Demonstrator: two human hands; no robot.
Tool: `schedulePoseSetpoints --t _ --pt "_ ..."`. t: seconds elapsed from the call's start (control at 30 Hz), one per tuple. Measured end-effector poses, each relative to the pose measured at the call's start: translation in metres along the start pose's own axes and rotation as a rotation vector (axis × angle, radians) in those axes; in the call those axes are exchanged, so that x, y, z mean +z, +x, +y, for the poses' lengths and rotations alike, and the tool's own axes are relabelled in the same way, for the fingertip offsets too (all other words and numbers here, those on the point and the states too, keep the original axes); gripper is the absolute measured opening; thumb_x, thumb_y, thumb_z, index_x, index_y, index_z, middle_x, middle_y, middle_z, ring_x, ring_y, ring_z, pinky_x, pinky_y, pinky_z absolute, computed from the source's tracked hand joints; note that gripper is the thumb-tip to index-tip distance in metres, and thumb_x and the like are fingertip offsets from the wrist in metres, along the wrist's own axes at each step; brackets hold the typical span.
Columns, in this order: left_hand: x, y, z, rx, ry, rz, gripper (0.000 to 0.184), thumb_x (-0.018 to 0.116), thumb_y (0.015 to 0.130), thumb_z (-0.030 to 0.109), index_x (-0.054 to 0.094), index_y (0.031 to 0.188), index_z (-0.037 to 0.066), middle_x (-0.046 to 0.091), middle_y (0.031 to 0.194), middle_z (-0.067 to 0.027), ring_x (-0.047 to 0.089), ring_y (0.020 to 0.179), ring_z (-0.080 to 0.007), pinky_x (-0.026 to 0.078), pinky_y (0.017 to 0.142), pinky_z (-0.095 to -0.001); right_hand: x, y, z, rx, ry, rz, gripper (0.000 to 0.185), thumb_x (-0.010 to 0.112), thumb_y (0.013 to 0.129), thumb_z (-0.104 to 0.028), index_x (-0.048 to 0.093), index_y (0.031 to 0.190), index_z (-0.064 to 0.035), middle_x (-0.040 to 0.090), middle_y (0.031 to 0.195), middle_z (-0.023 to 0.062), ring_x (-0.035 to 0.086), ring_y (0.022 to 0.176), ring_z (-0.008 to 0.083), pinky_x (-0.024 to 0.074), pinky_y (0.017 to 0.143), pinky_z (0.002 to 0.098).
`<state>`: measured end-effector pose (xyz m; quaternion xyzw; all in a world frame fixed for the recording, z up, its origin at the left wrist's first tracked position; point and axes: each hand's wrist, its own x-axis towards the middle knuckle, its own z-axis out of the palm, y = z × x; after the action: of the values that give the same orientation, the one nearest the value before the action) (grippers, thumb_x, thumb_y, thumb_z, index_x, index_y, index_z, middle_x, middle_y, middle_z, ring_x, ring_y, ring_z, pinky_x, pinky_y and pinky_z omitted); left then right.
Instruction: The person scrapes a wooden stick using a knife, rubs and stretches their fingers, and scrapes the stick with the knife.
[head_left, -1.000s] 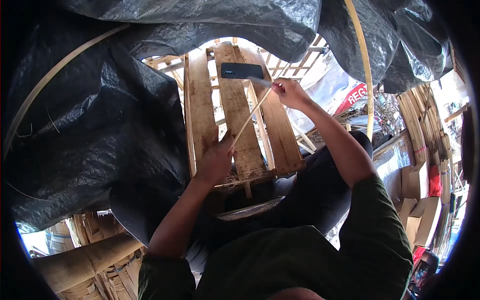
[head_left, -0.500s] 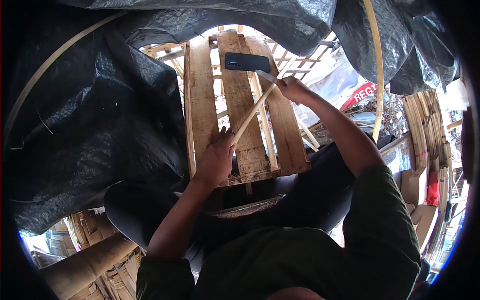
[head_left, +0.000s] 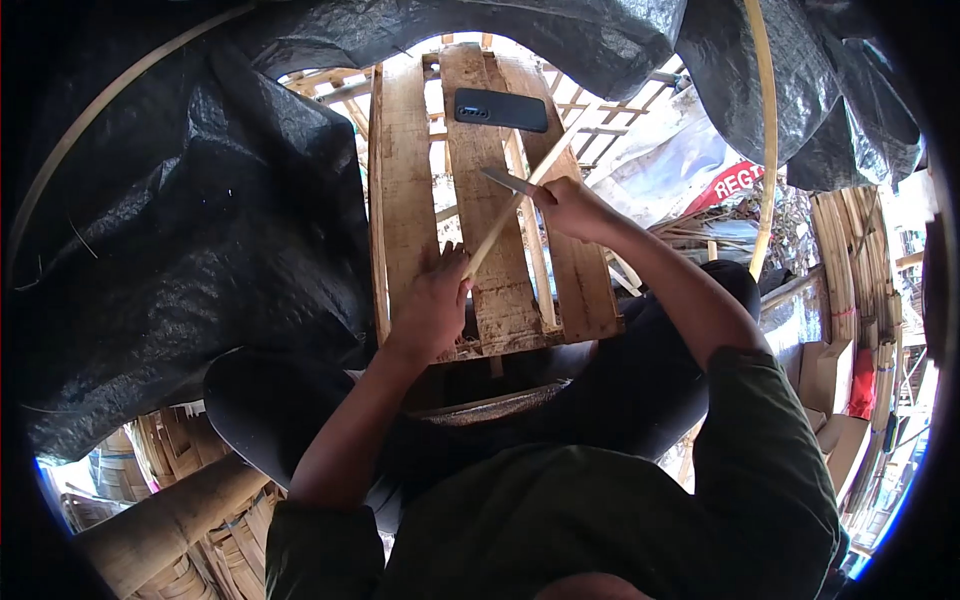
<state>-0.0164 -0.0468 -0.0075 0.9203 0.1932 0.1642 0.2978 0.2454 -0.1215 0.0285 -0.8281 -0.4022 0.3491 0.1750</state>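
Observation:
My left hand [head_left: 436, 303] is closed on the near end of a thin pale bamboo strip [head_left: 498, 226], low over the slatted wooden bench [head_left: 404, 170]. From there the strip slants up and away to the right. In my right hand [head_left: 572, 208] is the handle of a knife [head_left: 508, 181], its blade pointing left and lying across the strip. My fingers hide the handle. A dark phone [head_left: 500, 110] lies on the bench slats beyond the knife.
Black plastic sheeting [head_left: 250, 250] hangs at the left and along the top. A thin bamboo pole [head_left: 768, 140] stands at the right, near a printed sack [head_left: 715, 190]. Cardboard boxes [head_left: 826, 375] and bundled strips [head_left: 840, 250] are farther right. A thick bamboo pole [head_left: 170, 515] lies lower left.
The knife and my right hand have come down, nearer to my left hand, and the blade has moved away from the phone. My left hand still holds the strip.

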Motion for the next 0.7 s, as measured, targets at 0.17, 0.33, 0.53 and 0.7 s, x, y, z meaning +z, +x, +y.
schedulePoseSetpoints --t 0.17,0.33,0.53,0.7 --pt "-0.001 -0.003 0.011 -0.01 0.018 -0.067 0.031 0.052 0.092 0.003 0.048 0.121 -0.006 0.057 0.129 -0.0273 0.051 0.127 -0.0378 0.031 0.115 -0.0509 -0.04 0.055 0.04 0.045 -0.127 0.134 0.054 0.041 0.103 -0.051 0.064 0.093 -0.0033 0.048 0.053 -0.0007 0.045 0.041 0.0117 0.0404 0.039 0.0312" --pt "0.005 -0.003 0.007 0.074 0.177 -0.097 0.037 0.051 0.09 0.001 0.047 0.127 -0.006 0.054 0.135 -0.0257 0.047 0.134 -0.0346 0.029 0.116 -0.0504 -0.008 0.037 0.031 0.046 -0.003 0.188 0.051 0.042 0.104 -0.044 0.066 0.088 -0.0022 0.056 0.057 0.0067 0.053 0.047 0.0171 0.0433 0.043 0.0354" --pt "0.016 -0.012 0.006 0.09 0.123 -0.062 0.042 0.052 0.089 0.001 0.047 0.13 -0.006 0.054 0.134 -0.0252 0.047 0.133 -0.0349 0.029 0.117 -0.0475 -0.022 0.042 0.058 0.014 -0.138 0.334 0.055 0.045 0.102 -0.044 0.064 0.077 0.0013 0.06 0.06 0.0146 0.056 0.048 0.0255 0.0431 0.046 0.0427" --pt "0.007 -0.003 -0.005 0.062 0.056 0.001 0.04 0.056 0.092 0.006 0.045 0.13 0.001 0.055 0.129 -0.0293 0.054 0.12 -0.0403 0.035 0.112 -0.0519 0.01 0.041 0.059 -0.04 -0.166 0.396 0.05 0.048 0.1 -0.042 0.069 0.091 0.0027 0.069 0.078 0.0229 0.066 0.058 0.0321 0.0532 0.057 0.0489"
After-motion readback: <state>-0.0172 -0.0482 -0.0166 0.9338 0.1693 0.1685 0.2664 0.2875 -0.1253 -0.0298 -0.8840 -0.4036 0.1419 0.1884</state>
